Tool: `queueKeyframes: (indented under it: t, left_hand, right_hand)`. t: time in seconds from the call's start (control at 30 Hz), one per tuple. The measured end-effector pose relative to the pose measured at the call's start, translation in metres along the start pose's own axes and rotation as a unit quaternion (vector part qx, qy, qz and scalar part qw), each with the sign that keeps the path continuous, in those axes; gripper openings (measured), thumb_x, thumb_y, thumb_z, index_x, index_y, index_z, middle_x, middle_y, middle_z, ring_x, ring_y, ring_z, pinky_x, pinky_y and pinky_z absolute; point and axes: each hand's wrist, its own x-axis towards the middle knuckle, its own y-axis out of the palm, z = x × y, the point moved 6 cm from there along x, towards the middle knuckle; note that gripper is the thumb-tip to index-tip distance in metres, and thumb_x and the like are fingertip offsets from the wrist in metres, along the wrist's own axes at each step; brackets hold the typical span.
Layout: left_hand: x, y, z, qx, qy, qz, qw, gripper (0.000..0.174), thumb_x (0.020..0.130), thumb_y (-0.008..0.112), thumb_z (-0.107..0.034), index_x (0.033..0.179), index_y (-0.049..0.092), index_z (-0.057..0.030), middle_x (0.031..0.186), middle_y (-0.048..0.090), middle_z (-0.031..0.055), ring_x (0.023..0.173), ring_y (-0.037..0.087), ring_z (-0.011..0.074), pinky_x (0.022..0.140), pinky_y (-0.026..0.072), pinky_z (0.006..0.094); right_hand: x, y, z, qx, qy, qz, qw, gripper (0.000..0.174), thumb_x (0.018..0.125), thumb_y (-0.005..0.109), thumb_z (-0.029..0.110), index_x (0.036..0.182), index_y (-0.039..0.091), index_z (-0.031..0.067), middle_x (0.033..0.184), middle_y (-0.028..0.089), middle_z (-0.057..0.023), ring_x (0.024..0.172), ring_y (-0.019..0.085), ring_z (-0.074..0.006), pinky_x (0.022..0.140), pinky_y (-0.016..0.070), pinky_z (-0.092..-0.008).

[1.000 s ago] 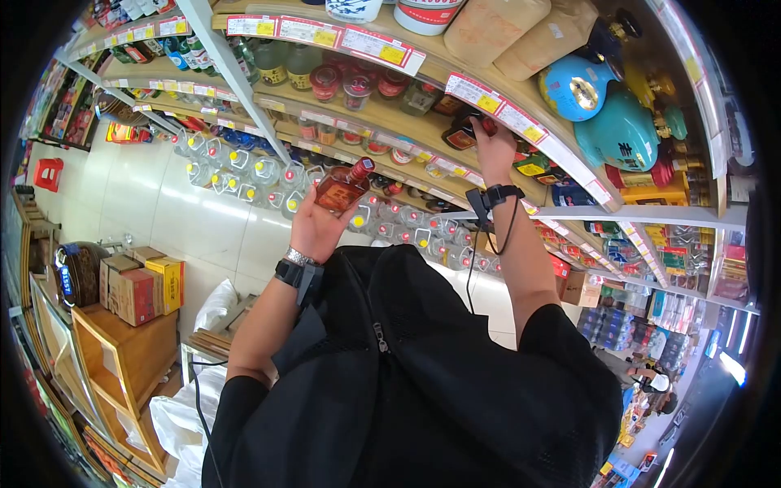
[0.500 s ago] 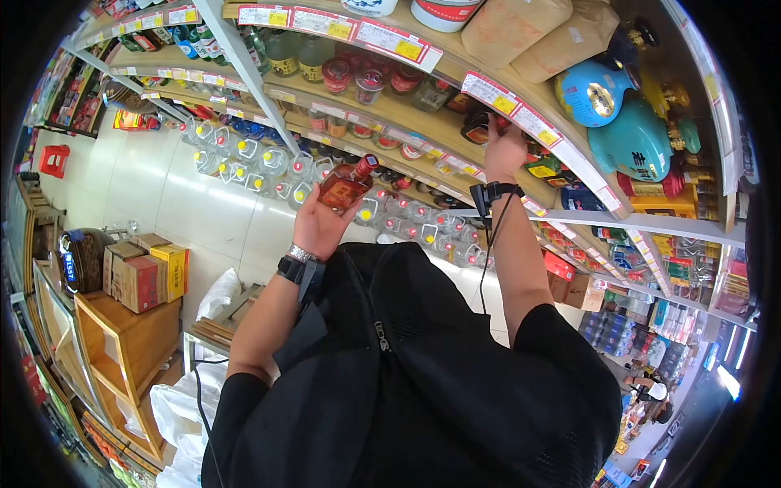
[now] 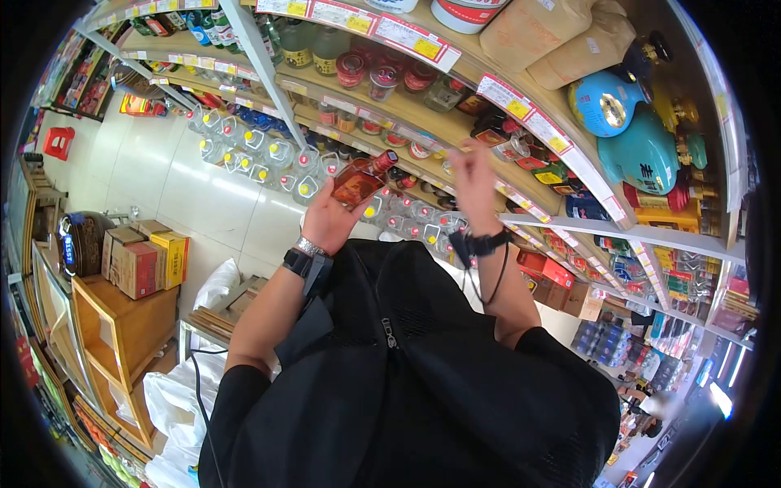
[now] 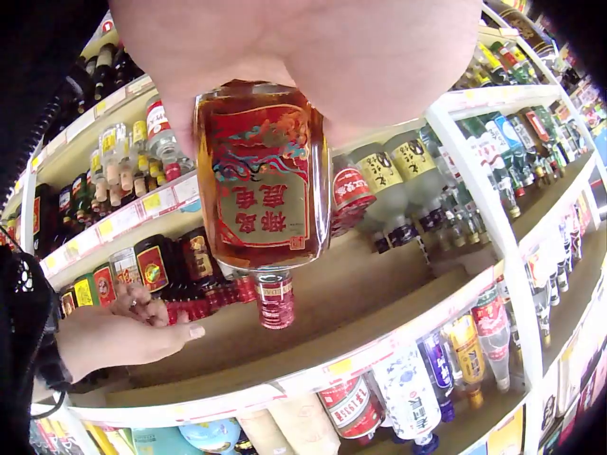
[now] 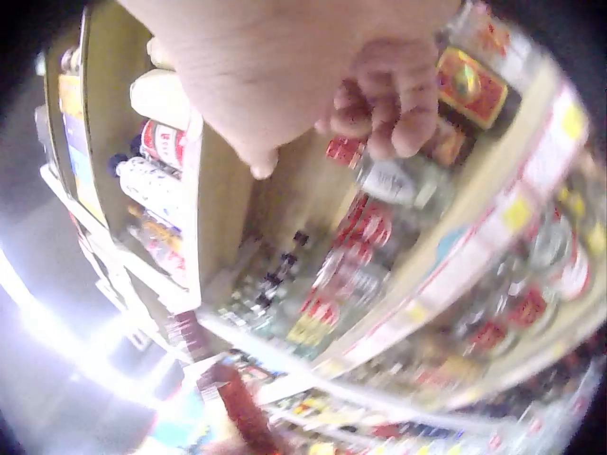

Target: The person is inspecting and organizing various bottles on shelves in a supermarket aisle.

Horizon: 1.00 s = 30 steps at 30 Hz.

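Observation:
My left hand point(image 3: 329, 221) holds a flat glass liquor bottle point(image 3: 359, 185) by its base, with the red-capped neck pointing away to the upper right. Amber-red liquid shows through it, and the left wrist view shows its red and gold label point(image 4: 266, 185). Beside the middle shelf, my right hand point(image 3: 476, 185) is in the air and a little blurred. Its fingers are loosely bent with nothing between them, the thumb stretched out in the right wrist view. Just beyond it, dark bottles with red caps point(image 3: 491, 126) lie or stand on the shelf.
Small red-lidded jars point(image 3: 351, 69) and pale green bottles point(image 3: 332, 50) share that shelf. A price-tag strip point(image 3: 521, 110) runs along the edge above. Large clear jugs point(image 3: 277, 153) cover the floor below. Cartons point(image 3: 134, 264) sit on a wooden cabinet point(image 3: 134, 317) at left.
My right hand has drawn back from the dark bottles on the shelf toward my body, coming away with nothing. The left hand with the liquor bottle has shifted slightly right.

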Motion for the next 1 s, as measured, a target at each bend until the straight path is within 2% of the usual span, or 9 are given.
queueKeyframes:
  t: [0.03, 0.1, 0.27, 0.4, 0.47, 0.6, 0.67, 0.77, 1.0]
  left_hand:
    - [0.001, -0.001, 0.001, -0.002, 0.002, -0.002, 1.0, 0.054, 0.108, 0.033, -0.037, 0.149, 0.034, -0.0014, 0.152, 0.042, 0.0172, 0.141, 0.039, 0.0323, 0.12, 0.0286, 0.0483]
    - [0.003, 0.0, 0.007, 0.028, -0.006, -0.001, 1.0, 0.05, 0.108, 0.034, -0.035, 0.146, 0.038, -0.0022, 0.147, 0.046, 0.015, 0.139, 0.042, 0.0299, 0.119, 0.0316, 0.0476]
    - [0.002, 0.016, 0.014, 0.081, -0.009, 0.004, 0.997, 0.048, 0.108, 0.037, -0.035, 0.145, 0.039, -0.0033, 0.144, 0.049, 0.0133, 0.136, 0.045, 0.0283, 0.118, 0.0339, 0.047]
    - [-0.003, 0.025, 0.017, 0.086, -0.01, 0.005, 0.996, 0.048, 0.106, 0.043, -0.035, 0.144, 0.039, -0.0056, 0.148, 0.042, 0.0168, 0.137, 0.042, 0.0324, 0.118, 0.0333, 0.0496]
    - [-0.003, 0.018, 0.017, 0.087, -0.019, -0.01, 0.996, 0.048, 0.105, 0.045, -0.033, 0.144, 0.04, -0.0059, 0.148, 0.042, 0.0165, 0.138, 0.041, 0.0332, 0.118, 0.0336, 0.0499]
    - [-0.005, -0.005, 0.018, 0.091, -0.047, -0.048, 0.994, 0.047, 0.103, 0.048, -0.027, 0.145, 0.04, -0.006, 0.141, 0.045, 0.0145, 0.134, 0.044, 0.0318, 0.116, 0.0358, 0.0489]
    - [-0.005, -0.011, 0.017, 0.09, -0.042, -0.049, 0.994, 0.047, 0.102, 0.049, -0.026, 0.144, 0.041, -0.0061, 0.137, 0.047, 0.0133, 0.129, 0.047, 0.03, 0.114, 0.0377, 0.0472]
    - [-0.004, -0.017, 0.015, 0.089, -0.034, -0.053, 0.994, 0.044, 0.101, 0.051, -0.026, 0.139, 0.046, -0.0065, 0.128, 0.053, 0.0098, 0.119, 0.053, 0.0265, 0.109, 0.0421, 0.0442]
    - [-0.007, -0.018, 0.011, 0.085, -0.029, -0.071, 0.993, 0.039, 0.101, 0.051, -0.026, 0.135, 0.051, -0.0071, 0.118, 0.059, 0.004, 0.106, 0.057, 0.0204, 0.098, 0.0472, 0.0389]
  right_hand:
    - [-0.015, 0.024, 0.006, 0.139, 0.023, 0.109, 0.984, 0.035, 0.094, 0.068, 0.02, 0.122, 0.051, 0.007, 0.069, 0.056, -0.0065, 0.064, 0.057, -0.014, 0.061, 0.0472, -0.0299]
    - [-0.034, 0.045, 0.04, 0.293, 0.027, 0.194, 0.936, 0.033, 0.092, 0.071, 0.016, 0.119, 0.055, 0.0056, 0.076, 0.06, -0.0039, 0.068, 0.057, -0.0105, 0.064, 0.0477, -0.028]
    - [-0.022, 0.058, 0.063, 0.205, 0.01, 0.2, 0.958, 0.023, 0.089, 0.075, 0.018, 0.103, 0.062, 0.0033, 0.083, 0.064, -0.0038, 0.072, 0.059, -0.0098, 0.067, 0.0486, -0.0259]
    - [-0.005, 0.036, 0.05, 0.19, -0.013, 0.134, 0.972, 0.028, 0.089, 0.075, 0.022, 0.104, 0.062, 0.0026, 0.083, 0.066, -0.0055, 0.071, 0.06, -0.0123, 0.065, 0.0499, -0.03]
    - [0.012, 0.012, 0.04, 0.104, -0.023, 0.043, 0.993, 0.03, 0.09, 0.074, 0.025, 0.105, 0.06, 0.0024, 0.082, 0.067, -0.0107, 0.07, 0.064, -0.0211, 0.065, 0.0512, -0.0343]
    - [0.055, -0.012, 0.018, -0.028, -0.039, -0.01, 0.999, 0.033, 0.093, 0.069, 0.03, 0.106, 0.06, 0.0003, 0.083, 0.067, -0.0182, 0.074, 0.067, -0.0335, 0.067, 0.0529, -0.0404]
    - [0.078, -0.014, -0.004, -0.202, -0.026, -0.039, 0.978, 0.038, 0.093, 0.066, 0.034, 0.109, 0.057, -0.0001, 0.092, 0.067, -0.024, 0.082, 0.065, -0.0432, 0.072, 0.0511, -0.0479]
    - [0.103, -0.013, -0.025, -0.255, -0.092, -0.098, 0.958, 0.04, 0.093, 0.065, 0.035, 0.108, 0.057, -0.0012, 0.096, 0.067, -0.027, 0.086, 0.064, -0.0463, 0.075, 0.0507, -0.0521]
    - [0.129, 0.004, -0.058, -0.317, -0.109, -0.142, 0.931, 0.037, 0.094, 0.064, 0.034, 0.105, 0.059, -0.0009, 0.094, 0.067, -0.0246, 0.083, 0.065, -0.0442, 0.074, 0.0524, -0.0513]
